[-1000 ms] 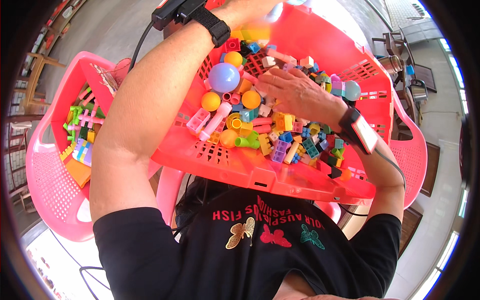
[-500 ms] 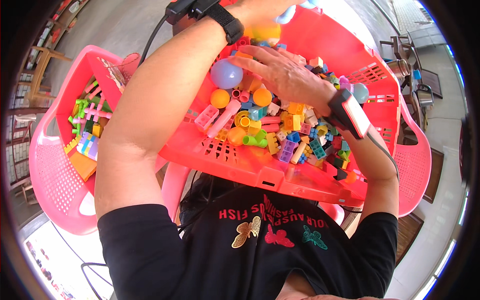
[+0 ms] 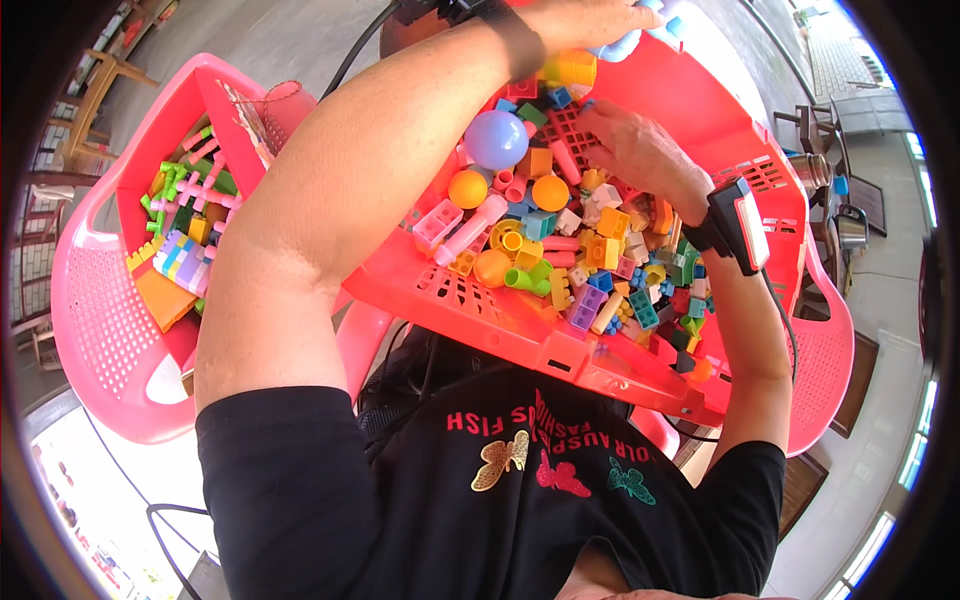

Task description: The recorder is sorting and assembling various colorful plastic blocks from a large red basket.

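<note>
Colourful plastic building blocks (image 3: 604, 252) fill a red slotted basket (image 3: 480, 335) in front of me. My right hand (image 3: 635, 148) is down among them, fingers extended and fingertips partly hidden, beside a bared patch of the basket's grid bottom. At the far rim, my left hand (image 3: 592, 22) has its fingers over a pale blue plastic piece (image 3: 620, 46) and appears to grip it; the view cuts off part of the hand. Below it sits a yellow cup-like piece (image 3: 570, 68). A bluish-purple ball (image 3: 496, 139) and an orange ball (image 3: 468, 189) lie near my left forearm.
The basket stands between pink plastic chairs. On the left chair (image 3: 110, 345) a second red container (image 3: 150, 185) holds linked pink and green pieces (image 3: 195, 190) and a pastel block stack (image 3: 183, 262). Cables run from devices on both wrists. A metal kettle (image 3: 851, 227) stands far right.
My right hand has pulled its fingers in from over the blocks by the purple ball, baring part of the grid bottom. The whole view has shifted slightly; my left hand stays by the pale blue piece.
</note>
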The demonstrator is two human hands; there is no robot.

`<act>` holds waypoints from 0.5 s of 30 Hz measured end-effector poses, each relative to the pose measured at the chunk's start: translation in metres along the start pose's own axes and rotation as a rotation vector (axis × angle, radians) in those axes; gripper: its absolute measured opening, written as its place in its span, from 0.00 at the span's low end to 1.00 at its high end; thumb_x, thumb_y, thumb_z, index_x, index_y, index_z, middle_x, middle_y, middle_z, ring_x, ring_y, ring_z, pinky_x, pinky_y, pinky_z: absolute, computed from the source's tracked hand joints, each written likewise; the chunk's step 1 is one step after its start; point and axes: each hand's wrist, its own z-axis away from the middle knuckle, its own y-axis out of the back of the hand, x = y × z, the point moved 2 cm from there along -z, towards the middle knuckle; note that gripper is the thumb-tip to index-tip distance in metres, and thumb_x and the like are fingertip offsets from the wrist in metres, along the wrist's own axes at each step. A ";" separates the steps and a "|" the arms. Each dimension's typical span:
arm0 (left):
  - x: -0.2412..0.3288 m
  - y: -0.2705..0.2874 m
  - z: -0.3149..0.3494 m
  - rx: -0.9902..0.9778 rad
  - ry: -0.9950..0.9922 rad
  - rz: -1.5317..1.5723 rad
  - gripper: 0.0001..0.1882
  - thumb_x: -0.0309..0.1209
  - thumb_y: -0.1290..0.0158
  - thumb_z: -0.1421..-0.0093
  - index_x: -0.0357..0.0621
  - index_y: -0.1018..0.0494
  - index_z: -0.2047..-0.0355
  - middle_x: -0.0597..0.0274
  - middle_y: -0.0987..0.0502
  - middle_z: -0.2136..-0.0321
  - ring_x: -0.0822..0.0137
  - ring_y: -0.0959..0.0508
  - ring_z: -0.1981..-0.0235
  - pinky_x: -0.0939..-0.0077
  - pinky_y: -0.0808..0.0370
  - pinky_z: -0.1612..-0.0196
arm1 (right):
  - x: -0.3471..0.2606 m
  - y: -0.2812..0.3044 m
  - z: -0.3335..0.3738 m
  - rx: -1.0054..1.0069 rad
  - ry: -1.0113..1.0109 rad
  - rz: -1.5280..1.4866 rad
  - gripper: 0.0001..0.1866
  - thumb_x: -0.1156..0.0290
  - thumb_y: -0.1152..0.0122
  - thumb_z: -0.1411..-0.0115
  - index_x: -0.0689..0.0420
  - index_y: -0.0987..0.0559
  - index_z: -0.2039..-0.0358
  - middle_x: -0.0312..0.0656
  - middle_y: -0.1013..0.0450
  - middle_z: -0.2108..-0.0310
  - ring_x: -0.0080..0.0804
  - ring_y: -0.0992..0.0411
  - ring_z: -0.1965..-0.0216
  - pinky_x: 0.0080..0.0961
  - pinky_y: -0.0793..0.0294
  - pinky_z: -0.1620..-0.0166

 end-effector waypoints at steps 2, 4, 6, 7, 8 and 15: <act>-0.001 -0.005 -0.002 0.000 -0.084 -0.062 0.14 0.39 0.55 0.40 0.41 0.26 0.72 0.46 0.24 0.73 0.47 0.23 0.67 0.55 0.29 0.63 | -0.018 0.010 -0.006 0.318 0.118 -0.247 0.17 0.63 0.44 0.43 0.58 0.26 0.56 0.47 0.31 0.60 0.47 0.34 0.51 0.41 0.31 0.52; 0.003 -0.001 0.000 -0.030 -0.028 0.002 0.15 0.39 0.55 0.41 0.41 0.26 0.72 0.45 0.24 0.73 0.46 0.23 0.67 0.55 0.29 0.62 | -0.045 0.011 -0.015 0.418 0.252 -0.333 0.17 0.64 0.43 0.43 0.58 0.27 0.55 0.47 0.31 0.59 0.48 0.34 0.52 0.40 0.31 0.52; 0.010 0.005 0.000 -0.058 0.030 0.061 0.15 0.39 0.54 0.41 0.40 0.26 0.72 0.45 0.24 0.73 0.46 0.23 0.67 0.55 0.29 0.62 | -0.058 0.011 -0.019 0.519 0.390 -0.417 0.18 0.64 0.42 0.43 0.58 0.27 0.53 0.48 0.31 0.59 0.48 0.33 0.53 0.40 0.31 0.51; 0.014 0.006 0.000 -0.072 0.081 0.112 0.16 0.40 0.54 0.41 0.40 0.26 0.72 0.44 0.24 0.73 0.46 0.23 0.67 0.54 0.29 0.62 | -0.060 0.006 -0.024 0.429 0.409 -0.422 0.19 0.64 0.43 0.42 0.58 0.28 0.52 0.48 0.31 0.57 0.48 0.33 0.53 0.39 0.32 0.50; 0.013 0.007 0.001 -0.081 0.138 0.158 0.16 0.41 0.54 0.42 0.39 0.27 0.72 0.44 0.24 0.73 0.46 0.23 0.67 0.54 0.29 0.62 | -0.062 0.000 -0.029 0.336 0.435 -0.427 0.20 0.63 0.43 0.42 0.57 0.28 0.51 0.48 0.31 0.56 0.49 0.33 0.53 0.39 0.33 0.49; 0.012 0.009 0.000 -0.004 0.138 0.105 0.18 0.42 0.55 0.42 0.37 0.27 0.72 0.41 0.24 0.73 0.44 0.23 0.67 0.53 0.29 0.63 | -0.019 -0.008 -0.012 0.165 -0.009 0.269 0.13 0.73 0.42 0.49 0.58 0.26 0.62 0.44 0.33 0.62 0.44 0.32 0.58 0.38 0.30 0.57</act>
